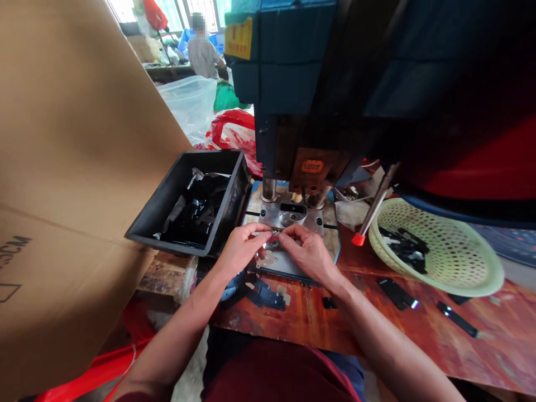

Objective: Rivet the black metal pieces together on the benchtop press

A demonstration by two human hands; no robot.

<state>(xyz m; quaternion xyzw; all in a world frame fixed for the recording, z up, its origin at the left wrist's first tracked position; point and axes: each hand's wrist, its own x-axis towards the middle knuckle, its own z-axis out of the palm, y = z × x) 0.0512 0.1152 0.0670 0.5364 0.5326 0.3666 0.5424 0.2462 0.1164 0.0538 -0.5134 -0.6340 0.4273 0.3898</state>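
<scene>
big flat brown cardboard sheet (71, 167) walls off the whole left side and the dark blue boxy press (301, 84) hangs right over the work, so there's not much headroom above the shiny steel die plate (288, 220). a square black plastic bin (192, 204) of black strips sits tight against the plate's left edge, a round pale green perforated basket (439, 248) sits well off to the right on the worn reddish wood bench (481, 329). left hand (240, 248) and right hand (307, 251) meet fingertip to fingertip on the plate, both pinching 1 tiny thin part (274, 234), mostly hidden, with loose black strips (259, 293) just below the wrists.

small part (275, 233), pinched over metal plate (288, 259)
</scene>
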